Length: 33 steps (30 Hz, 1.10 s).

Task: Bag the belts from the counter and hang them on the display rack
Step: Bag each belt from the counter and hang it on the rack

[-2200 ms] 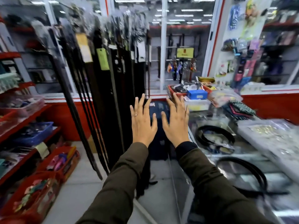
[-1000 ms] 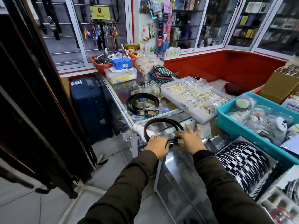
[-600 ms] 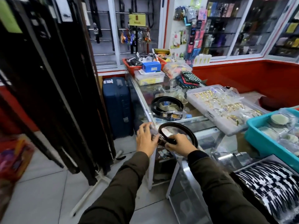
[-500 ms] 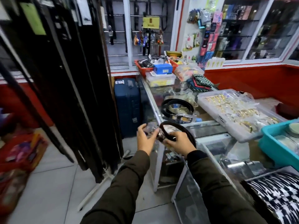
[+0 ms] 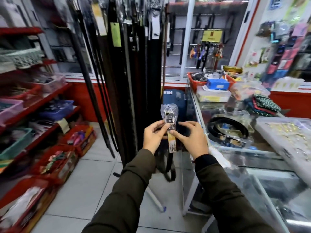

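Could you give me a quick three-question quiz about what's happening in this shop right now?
1. True or false: both hands hold the belt by its plastic-wrapped buckle end.
2. Where does another coiled belt lie? A) on the floor B) on the glass counter C) in a red basket
3. What hangs below the held buckle, between the left hand and right hand?

Key: 1 true; 2 B; 3 a yellow tag.

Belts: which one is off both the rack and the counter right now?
The belt pinched between the left hand and right hand, buckle end in clear plastic. Another belt lies coiled on the glass counter; the rest hang on the rack.
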Motion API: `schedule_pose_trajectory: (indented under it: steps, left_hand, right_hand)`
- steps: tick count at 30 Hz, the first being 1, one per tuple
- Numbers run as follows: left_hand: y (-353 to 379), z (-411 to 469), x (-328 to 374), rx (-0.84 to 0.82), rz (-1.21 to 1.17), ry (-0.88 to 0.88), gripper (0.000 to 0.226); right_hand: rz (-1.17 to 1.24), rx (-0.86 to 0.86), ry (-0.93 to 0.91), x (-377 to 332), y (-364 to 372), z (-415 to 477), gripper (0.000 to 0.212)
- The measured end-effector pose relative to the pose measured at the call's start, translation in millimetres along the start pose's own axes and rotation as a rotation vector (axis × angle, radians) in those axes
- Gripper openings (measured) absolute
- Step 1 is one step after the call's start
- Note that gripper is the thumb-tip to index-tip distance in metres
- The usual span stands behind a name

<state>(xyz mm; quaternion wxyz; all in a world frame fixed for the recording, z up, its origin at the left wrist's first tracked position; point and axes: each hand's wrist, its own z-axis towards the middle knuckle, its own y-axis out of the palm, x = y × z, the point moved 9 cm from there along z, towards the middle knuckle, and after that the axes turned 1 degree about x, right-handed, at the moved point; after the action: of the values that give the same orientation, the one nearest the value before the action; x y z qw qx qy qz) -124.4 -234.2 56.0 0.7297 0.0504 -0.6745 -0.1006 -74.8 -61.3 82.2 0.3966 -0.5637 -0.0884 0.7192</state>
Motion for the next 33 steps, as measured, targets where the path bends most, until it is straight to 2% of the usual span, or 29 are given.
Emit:
schedule_pose_trajectory:
  steps: [3, 5, 10, 13, 21, 26, 33]
  left_hand:
    - [-17, 3, 37, 0.051, -0.041, 0.090, 0.033]
    - [-31, 7, 62, 0.096, -0.070, 0.147, 0.028]
    - [-62, 25, 134, 0.113, -0.086, 0.287, 0.027]
    - [-78, 37, 191, 0.124, -0.076, 0.403, 0.029]
    - [-127, 52, 335, 0.270, -0.022, 0.653, 0.029]
    - [-148, 67, 384, 0.315, -0.036, 0.663, 0.029]
    - [-157, 90, 410, 0.315, -0.100, 0.620, 0.030]
  right_hand:
    - [0.316, -0.156, -0.086, -38, 14, 14, 0.035]
    - [0.484, -0.219, -0.089, -63, 23, 24, 0.032]
    - [0.731, -0.203, -0.132, -137, 33, 58, 0.024]
    - [0.825, -0.186, -0.194, -192, 31, 80, 0.027]
    - [0.868, -0.188, -0.372, -344, 24, 133, 0.035]
    - [0.801, -0.144, -0.409, -400, 27, 158, 0.032]
    - [0.711, -0.059, -0.405, -429, 24, 177, 0.032]
